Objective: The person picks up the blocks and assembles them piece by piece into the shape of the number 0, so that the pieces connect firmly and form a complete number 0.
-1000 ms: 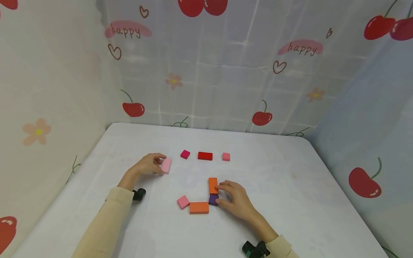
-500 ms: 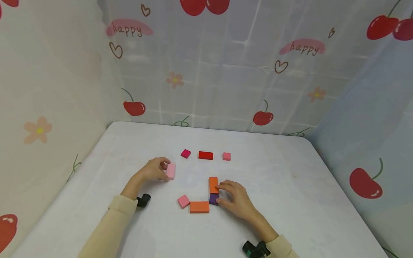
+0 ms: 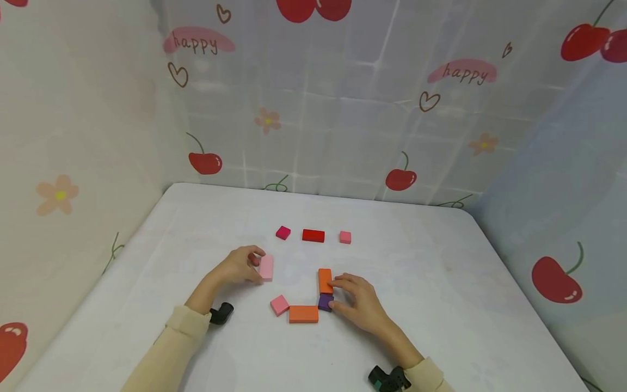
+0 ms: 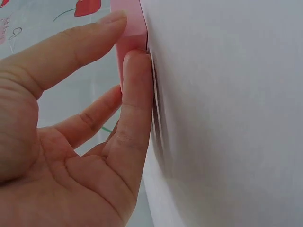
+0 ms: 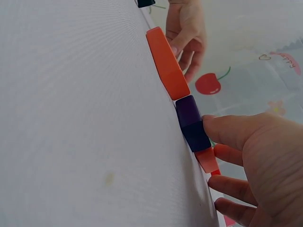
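My left hand (image 3: 239, 267) pinches a light pink rectangular block (image 3: 266, 268) by its left side, low over the white table. In the left wrist view the thumb and a fingertip meet the end of that pink block (image 4: 131, 23). My right hand (image 3: 360, 305) has its thumb against a small purple block (image 3: 325, 302) and a fingertip at the orange block (image 3: 324, 280) behind it. A second orange block (image 3: 303, 314) lies crosswise with one corner by the purple one. At its left end sits a tilted pink cube (image 3: 280, 305).
Farther back on the white table (image 3: 416, 261) stand a magenta block (image 3: 283, 232), a red rectangular block (image 3: 313, 236) and a small pink block (image 3: 345, 237), spaced apart in a row. A cherry-print curtain (image 3: 333, 125) hangs behind the table's far edge.
Carrying the light pink block, my left hand has shifted right and somewhat nearer, closer to the orange blocks. The right hand keeps its place at the purple and orange blocks.
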A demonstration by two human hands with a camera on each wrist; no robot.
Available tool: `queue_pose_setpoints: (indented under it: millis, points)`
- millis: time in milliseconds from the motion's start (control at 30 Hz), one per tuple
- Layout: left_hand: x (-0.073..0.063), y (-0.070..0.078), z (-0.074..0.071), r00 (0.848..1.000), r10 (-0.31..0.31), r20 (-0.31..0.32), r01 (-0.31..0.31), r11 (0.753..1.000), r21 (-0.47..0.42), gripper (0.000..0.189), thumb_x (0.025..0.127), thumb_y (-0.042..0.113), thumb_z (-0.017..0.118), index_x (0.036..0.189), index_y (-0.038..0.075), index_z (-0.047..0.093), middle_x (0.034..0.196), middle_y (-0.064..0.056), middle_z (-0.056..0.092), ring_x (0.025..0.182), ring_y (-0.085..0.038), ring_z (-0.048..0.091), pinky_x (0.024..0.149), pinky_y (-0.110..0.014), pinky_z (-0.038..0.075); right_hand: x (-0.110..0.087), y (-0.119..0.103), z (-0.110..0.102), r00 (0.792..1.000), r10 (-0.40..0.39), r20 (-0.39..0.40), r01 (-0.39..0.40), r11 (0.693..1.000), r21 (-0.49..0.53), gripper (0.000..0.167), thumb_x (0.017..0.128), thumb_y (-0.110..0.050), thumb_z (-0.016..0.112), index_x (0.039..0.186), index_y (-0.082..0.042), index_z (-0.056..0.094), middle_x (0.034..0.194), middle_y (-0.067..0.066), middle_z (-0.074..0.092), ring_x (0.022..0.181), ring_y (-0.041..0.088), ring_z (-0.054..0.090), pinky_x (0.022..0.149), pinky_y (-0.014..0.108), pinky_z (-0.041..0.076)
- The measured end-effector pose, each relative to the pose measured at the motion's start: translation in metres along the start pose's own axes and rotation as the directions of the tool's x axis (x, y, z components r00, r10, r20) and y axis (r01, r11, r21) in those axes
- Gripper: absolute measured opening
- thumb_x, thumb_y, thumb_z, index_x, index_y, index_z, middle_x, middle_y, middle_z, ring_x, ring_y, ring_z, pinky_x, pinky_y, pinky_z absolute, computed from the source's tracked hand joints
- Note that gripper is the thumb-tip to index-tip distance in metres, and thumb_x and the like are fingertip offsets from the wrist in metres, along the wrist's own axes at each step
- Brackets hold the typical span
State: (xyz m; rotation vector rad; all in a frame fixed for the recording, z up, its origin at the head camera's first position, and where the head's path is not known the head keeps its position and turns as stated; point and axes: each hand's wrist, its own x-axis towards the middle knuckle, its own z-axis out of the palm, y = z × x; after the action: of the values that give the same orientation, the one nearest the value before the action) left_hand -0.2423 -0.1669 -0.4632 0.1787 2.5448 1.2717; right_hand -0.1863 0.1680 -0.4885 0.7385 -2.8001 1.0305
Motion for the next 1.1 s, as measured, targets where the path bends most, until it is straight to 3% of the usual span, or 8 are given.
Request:
queue_pose_setpoints:
  millis: [200, 467, 1100]
  points:
    - [-0.003, -0.003, 0.006, 1.000, 0.030, 0.002, -0.029, 0.996, -0.089, 0.059, 0.071, -0.002, 0.081, 0.124, -0.001, 0.056, 0.097, -0.012, 0.056, 0.078, -0.016, 0.061, 0.067, -0.028, 0.054, 0.000, -0.001, -0.001, 1.000, -0.005, -0.002, 0.005, 1.000, -0.008, 0.040, 0.082, -0.022, 0.078, 0.119, -0.013, 0.069, 0.128, 0.009, 0.063, 0.128, 0.035, 0.050, 0.107, 0.064, 0.032]
    - [-0.007, -0.006, 0.014, 0.999, 0.038, -0.014, -0.039, 0.990, -0.137, 0.058, 0.072, -0.003, 0.079, 0.126, -0.001, 0.056, 0.096, -0.011, 0.056, 0.079, -0.016, 0.061, 0.068, -0.027, 0.052, 0.000, 0.000, -0.001, 1.000, -0.015, 0.000, 0.015, 1.000, -0.003, 0.040, 0.082, -0.021, 0.078, 0.120, -0.013, 0.069, 0.127, 0.009, 0.063, 0.128, 0.035, 0.050, 0.108, 0.063, 0.032]
    - [-0.015, 0.004, 0.023, 0.996, 0.071, 0.045, -0.066, 0.992, -0.111, 0.057, 0.072, -0.001, 0.080, 0.124, 0.000, 0.058, 0.094, -0.011, 0.057, 0.075, -0.015, 0.059, 0.068, -0.026, 0.051, 0.000, 0.001, 0.000, 1.000, -0.012, -0.006, 0.012, 1.000, -0.008, 0.040, 0.082, -0.022, 0.078, 0.120, -0.014, 0.069, 0.127, 0.007, 0.063, 0.128, 0.034, 0.050, 0.107, 0.063, 0.032]
